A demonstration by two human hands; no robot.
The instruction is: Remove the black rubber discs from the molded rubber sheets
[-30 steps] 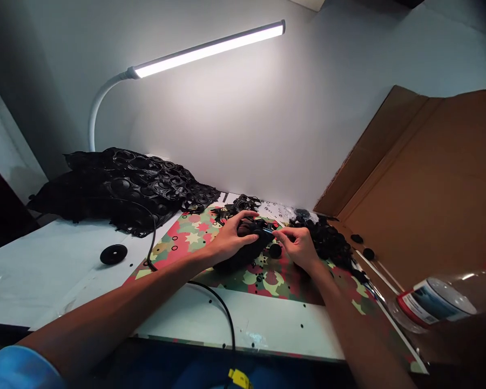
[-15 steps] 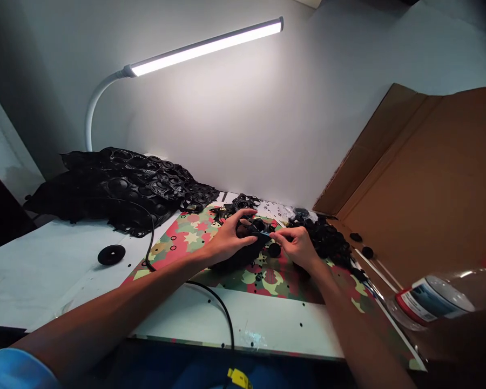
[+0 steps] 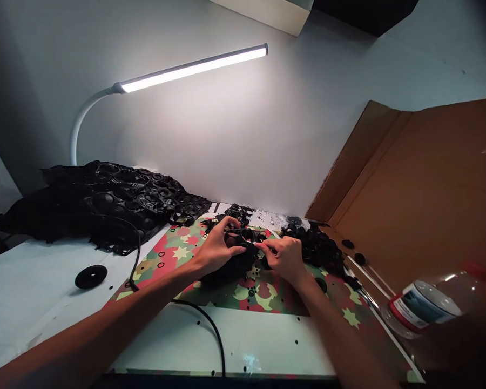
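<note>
While two discs (image 3: 359,258) lie in the open box (image 3: 421,216), the left hand (image 3: 215,251) grips a black sheet (image 3: 233,266), fingers curled; the right hand (image 3: 284,258) pinches its edge tightly.

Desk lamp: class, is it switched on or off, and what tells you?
On. The desk lamp has a bright white glowing bar, and the wall behind it is lit brightest just below it.

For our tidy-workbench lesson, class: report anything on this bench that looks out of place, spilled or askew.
A plastic bottle lies tilted at the right edge beside the cardboard box. One black disc sits alone on the white table, apart from the black sheets. Small black bits dot the patterned mat.
</note>
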